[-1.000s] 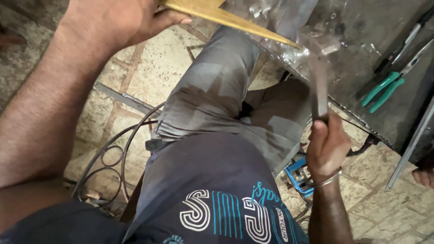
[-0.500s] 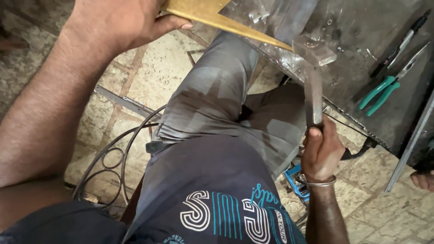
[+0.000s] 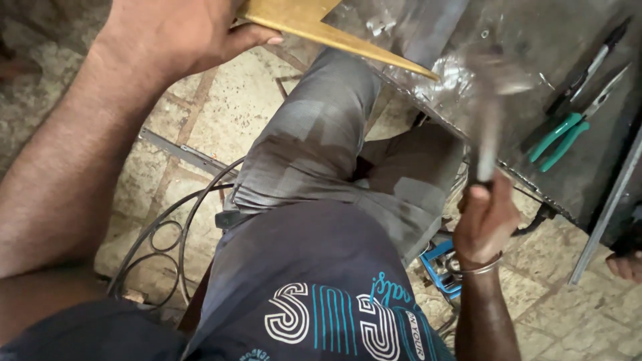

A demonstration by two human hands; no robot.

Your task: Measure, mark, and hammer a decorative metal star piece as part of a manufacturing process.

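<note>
Head view, looking down over the person's lap. The left hand (image 3: 177, 33) is closed on the wide end of a flat brass-coloured wedge (image 3: 321, 30), thumb on its lower edge; the wedge runs rightward and its pointed tip rests on the edge of a grey metal sheet (image 3: 535, 40). The right hand (image 3: 485, 220) is clenched around the handle of a hammer (image 3: 491, 127), which stands nearly upright with its head over the crumpled, shiny edge of the sheet, just right of the wedge's tip; the hammer is motion-blurred, so contact with the sheet cannot be told. A bangle (image 3: 478, 267) circles the right wrist. On the sheet, toward the right, lie pliers with teal handles (image 3: 558, 140) and, beside them, a dark-handled tool (image 3: 588, 67). Below, the person's grey trousers (image 3: 321, 154) and dark printed shirt (image 3: 314, 294) fill the centre. On the tiled floor (image 3: 200, 120) at left lie a curled wire scrollwork piece (image 3: 160, 247) and a flat metal strip (image 3: 180, 152); a blue object (image 3: 438, 264) sits under the right wrist.
</note>
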